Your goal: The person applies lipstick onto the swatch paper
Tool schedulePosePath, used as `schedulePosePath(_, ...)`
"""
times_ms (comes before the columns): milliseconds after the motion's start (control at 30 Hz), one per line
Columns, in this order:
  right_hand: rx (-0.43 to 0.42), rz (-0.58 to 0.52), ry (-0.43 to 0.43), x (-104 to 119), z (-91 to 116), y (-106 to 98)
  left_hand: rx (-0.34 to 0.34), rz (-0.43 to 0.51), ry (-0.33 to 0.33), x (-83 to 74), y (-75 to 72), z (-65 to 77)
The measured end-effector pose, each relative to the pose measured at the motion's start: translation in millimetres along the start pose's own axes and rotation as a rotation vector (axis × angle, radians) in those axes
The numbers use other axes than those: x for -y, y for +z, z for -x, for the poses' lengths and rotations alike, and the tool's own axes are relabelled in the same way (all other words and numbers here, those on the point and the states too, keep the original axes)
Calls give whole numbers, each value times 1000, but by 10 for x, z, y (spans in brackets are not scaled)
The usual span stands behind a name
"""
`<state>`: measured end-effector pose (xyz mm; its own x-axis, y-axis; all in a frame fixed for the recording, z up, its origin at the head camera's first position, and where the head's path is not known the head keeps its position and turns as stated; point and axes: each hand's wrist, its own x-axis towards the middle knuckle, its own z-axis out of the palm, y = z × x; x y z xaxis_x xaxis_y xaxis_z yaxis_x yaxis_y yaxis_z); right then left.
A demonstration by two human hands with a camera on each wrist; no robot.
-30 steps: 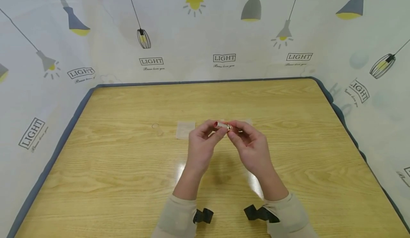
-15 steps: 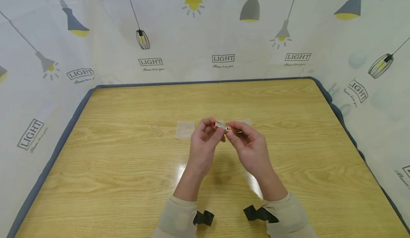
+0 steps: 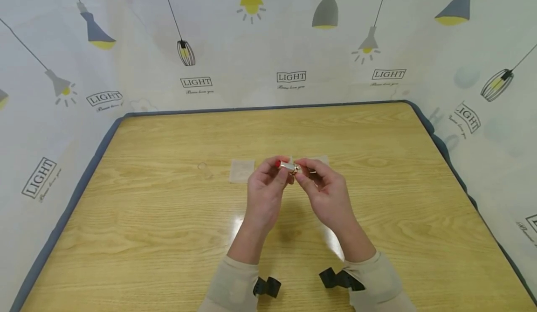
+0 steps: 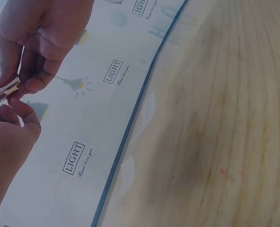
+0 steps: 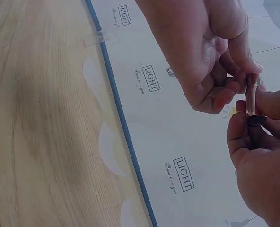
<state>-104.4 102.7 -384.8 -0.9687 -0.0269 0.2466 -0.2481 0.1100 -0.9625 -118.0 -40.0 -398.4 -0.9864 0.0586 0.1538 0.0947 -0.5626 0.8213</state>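
A slim lipstick (image 3: 287, 166) with a red end, a silver barrel and a gold-coloured base is held between both hands above the table. My left hand (image 3: 265, 193) pinches the barrel between thumb and fingers, and the red end points up and left. With thumb and index finger, my right hand (image 3: 330, 193) grips the gold-coloured base. The left wrist view shows the shiny tube (image 4: 7, 87) between the fingertips at the far left. In the right wrist view the tube (image 5: 251, 100) stands nearly upright between the hands, its lower end partly hidden by fingers.
On the wood-grain table (image 3: 168, 237) a pale square sheet (image 3: 242, 170) lies just left of the hands. Another pale sheet (image 3: 320, 159) is partly covered by the right hand. Farther left lies a clear, ring-like item (image 3: 203, 166). A lamp-print curtain (image 3: 251, 60) surrounds the table.
The left fingers have shifted slightly on the lipstick, and its red end now shows more plainly. The right hand keeps hold of the base, almost in the same place.
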Motion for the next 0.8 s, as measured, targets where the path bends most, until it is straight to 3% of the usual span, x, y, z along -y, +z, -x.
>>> schedulePosePath(333, 11, 16, -23, -1, -17, -8, 53, 28, -31, -14, -33, 0)
schedulePosePath(800, 31, -53, 2, 1, -26, 18, 118, 72, -48, -51, -66, -10)
